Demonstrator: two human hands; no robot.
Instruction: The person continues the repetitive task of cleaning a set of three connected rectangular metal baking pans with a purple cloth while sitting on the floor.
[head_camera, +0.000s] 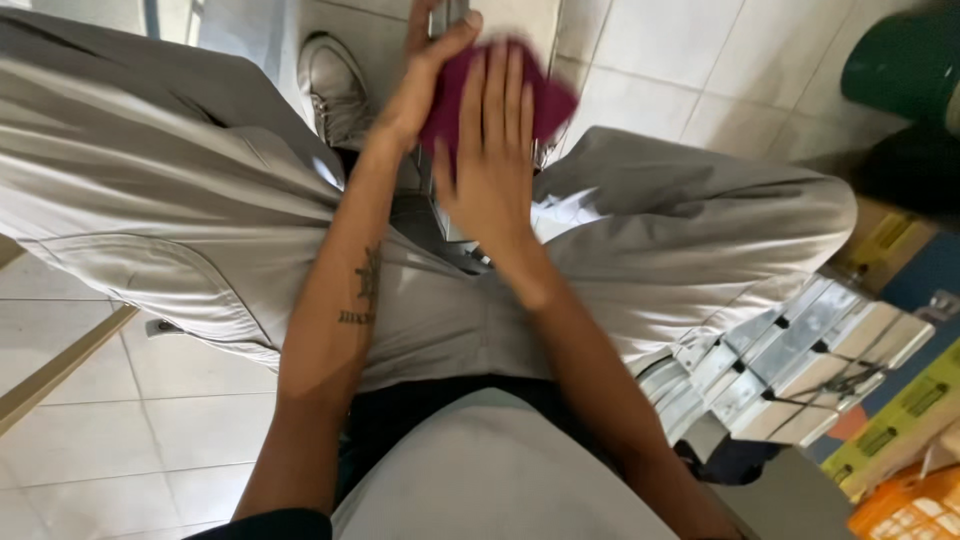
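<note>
My left hand (430, 75) is gripping a flat metal piece (447, 15) between my knees while my right hand (490, 160), fingers spread flat, is pressing a soft magenta cloth (545, 100) against it; wiping looks midway.

So the cloth (495, 95) sits at about 12 o'clock, above the lap, with the right hand (490, 160) lying flat on it and the left hand (425, 80) just beside at 11. A shoe (335, 85) is on the floor further toward 11. Stacked metal pieces (790, 360) sit at 4 o'clock, boxes (900, 420) behind them.
</note>
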